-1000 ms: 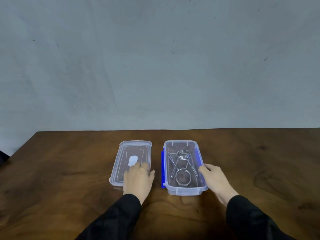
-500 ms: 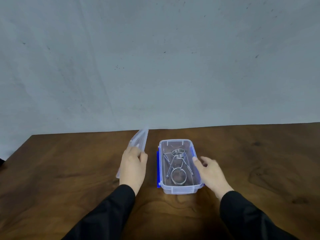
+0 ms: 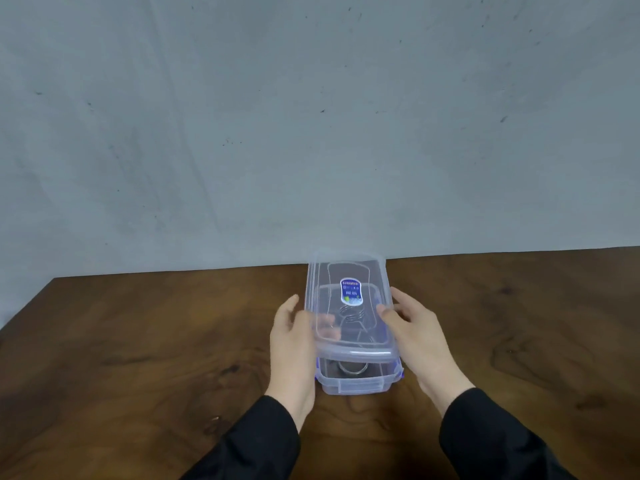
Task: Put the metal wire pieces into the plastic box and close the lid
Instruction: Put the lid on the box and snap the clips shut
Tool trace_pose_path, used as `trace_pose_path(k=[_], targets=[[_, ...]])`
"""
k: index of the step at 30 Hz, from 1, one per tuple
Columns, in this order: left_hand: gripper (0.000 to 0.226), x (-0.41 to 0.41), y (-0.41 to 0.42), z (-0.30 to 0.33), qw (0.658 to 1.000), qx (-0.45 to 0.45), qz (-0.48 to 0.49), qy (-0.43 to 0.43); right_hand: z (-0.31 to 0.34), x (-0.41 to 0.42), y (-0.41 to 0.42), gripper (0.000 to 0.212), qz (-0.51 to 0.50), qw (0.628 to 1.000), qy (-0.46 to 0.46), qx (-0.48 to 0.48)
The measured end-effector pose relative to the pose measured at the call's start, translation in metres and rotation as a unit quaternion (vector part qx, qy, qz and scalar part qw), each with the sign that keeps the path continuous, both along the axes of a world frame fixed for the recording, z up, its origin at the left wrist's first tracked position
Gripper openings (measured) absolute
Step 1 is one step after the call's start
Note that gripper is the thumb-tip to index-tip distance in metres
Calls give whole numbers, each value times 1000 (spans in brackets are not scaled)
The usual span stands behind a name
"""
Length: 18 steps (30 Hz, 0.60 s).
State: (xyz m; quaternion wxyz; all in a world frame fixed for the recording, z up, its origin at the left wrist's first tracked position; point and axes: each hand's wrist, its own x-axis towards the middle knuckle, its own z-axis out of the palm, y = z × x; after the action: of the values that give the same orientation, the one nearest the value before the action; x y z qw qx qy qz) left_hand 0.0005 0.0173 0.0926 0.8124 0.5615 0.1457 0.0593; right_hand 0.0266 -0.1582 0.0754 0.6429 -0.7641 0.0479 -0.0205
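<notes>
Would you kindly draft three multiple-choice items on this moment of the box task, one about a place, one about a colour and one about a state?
1. Where is the lid?
A. Flat on the table to the left of the box
B. Held above the plastic box
C. Leaning on the wall

2. What colour is the sticker on the lid mainly?
A. Blue
B. Red
C. Yellow

3. What is the state of the plastic box?
A. Sealed shut
B. Not yet closed, with a gap under the lid at the near end
C. Tipped on its side

Answers:
1 B: the left hand and right hand hold the lid by its long sides over the box.
2 A: the oval label is blue with a white rim.
3 B: the near rim and the metal wire pieces inside show below the raised lid edge.
</notes>
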Motion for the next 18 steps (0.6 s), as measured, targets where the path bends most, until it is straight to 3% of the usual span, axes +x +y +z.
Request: trace_pose_path(k=[4,6,12,18], targets=[[18,-3,3,-35,971,228,-59,-27,-22,-9,-3,33,-26,998,22,-46],[19,-3,0,-51,959,279,-47,-14,-29,-11,-1,36,-45,997,36,-54],[37,0,0,-80,944,324,-48,25,-43,-10,3,26,-26,997,54,-58],[22,7,4,-78,941,328,-77,22,-41,-4,1,18,-10,995,62,-82]])
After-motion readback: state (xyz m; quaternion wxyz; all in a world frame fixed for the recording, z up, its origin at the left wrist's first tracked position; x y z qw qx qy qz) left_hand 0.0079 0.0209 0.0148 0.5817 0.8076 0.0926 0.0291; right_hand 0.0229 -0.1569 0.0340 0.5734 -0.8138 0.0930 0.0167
